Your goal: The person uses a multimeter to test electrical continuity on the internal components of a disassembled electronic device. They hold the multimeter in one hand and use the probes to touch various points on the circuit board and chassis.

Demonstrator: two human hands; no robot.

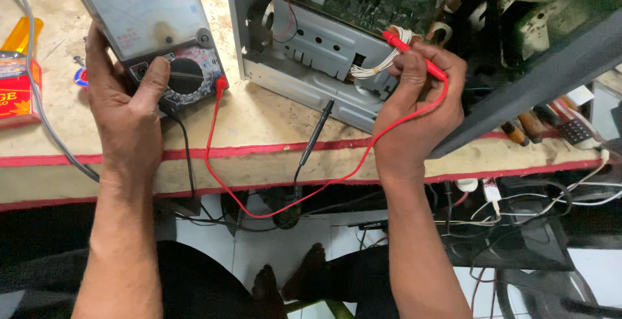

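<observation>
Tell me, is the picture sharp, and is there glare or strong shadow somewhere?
Head view: mostly sharp, evenly lit; the multimeter window shows a pale washed-out sheen; the space under the workbench is dark; straight edges bend slightly toward the frame borders; the red probe in the right hand is clear.

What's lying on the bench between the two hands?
In the head view, between the left hand on the meter and the right hand, the black probe lies on the bench, with the red lead looping past.

Left hand [129,108] grips black analogue multimeter [152,31] at ten o'clock, thumb on dial. Right hand [414,108] holds red plastic probe [414,53] at two o'clock.
</observation>
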